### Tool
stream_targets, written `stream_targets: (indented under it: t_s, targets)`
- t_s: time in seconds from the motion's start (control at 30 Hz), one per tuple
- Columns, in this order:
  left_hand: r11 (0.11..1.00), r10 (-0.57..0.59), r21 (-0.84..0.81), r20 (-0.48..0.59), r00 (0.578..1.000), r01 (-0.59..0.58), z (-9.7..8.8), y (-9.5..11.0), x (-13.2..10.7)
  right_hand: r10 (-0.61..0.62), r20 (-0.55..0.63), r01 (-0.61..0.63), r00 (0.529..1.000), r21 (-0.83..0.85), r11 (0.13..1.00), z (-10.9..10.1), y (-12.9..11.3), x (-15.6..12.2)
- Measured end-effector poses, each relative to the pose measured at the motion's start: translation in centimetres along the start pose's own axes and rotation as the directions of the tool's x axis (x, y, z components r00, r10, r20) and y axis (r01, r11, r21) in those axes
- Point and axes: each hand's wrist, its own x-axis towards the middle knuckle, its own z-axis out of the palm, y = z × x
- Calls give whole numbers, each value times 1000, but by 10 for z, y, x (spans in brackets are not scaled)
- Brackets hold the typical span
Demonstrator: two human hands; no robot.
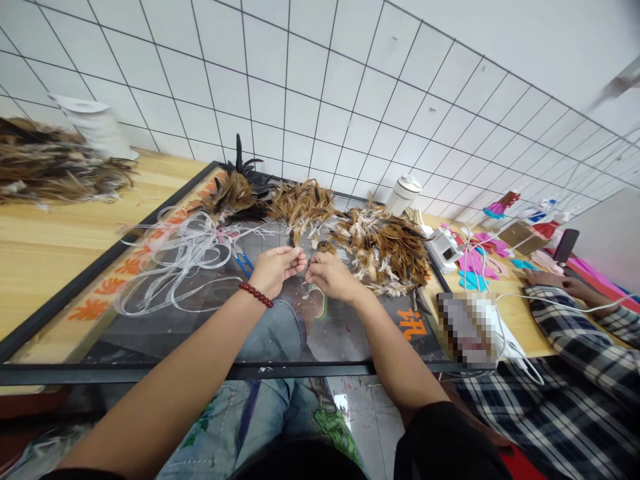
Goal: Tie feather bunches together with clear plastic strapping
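My left hand (277, 267) and my right hand (331, 275) meet over the glass tabletop (165, 333), fingers pinched together on a small bit of feather that I can barely make out between them. A red bead bracelet (255, 294) sits on my left wrist. Right beyond my fingers lie piles of brown and black feathers (381, 248). A loose tangle of clear white ribbon (175, 257) lies to the left of my left hand. Blue-handled scissors (244, 263) rest beside it.
Another feather heap (55, 167) and a white spool (95, 123) sit on the wooden bench at far left. A white cup (403, 194) stands behind the feathers. At right, a person's plaid sleeve (575, 360) and hand (543, 277) rest near a glue gun (443, 250), cables and coloured paper pieces.
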Motion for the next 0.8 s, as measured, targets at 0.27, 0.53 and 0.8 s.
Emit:
stream_targets:
  t_s: [0.27,0.53,0.8]
  targets:
    - [1000,9,20,16,1000,-9,0,0,0,108,-258,-124,960,-46,991,0,-7,-1]
    - [981,-45,191,84,995,28,3,-2,-4,68,-266,-116,961,-168,979,-1,-4,-3]
    - [950,-70,311,157,985,18,0,-5,-1,104,-333,-132,937,-61,989,-6,-2,-3]
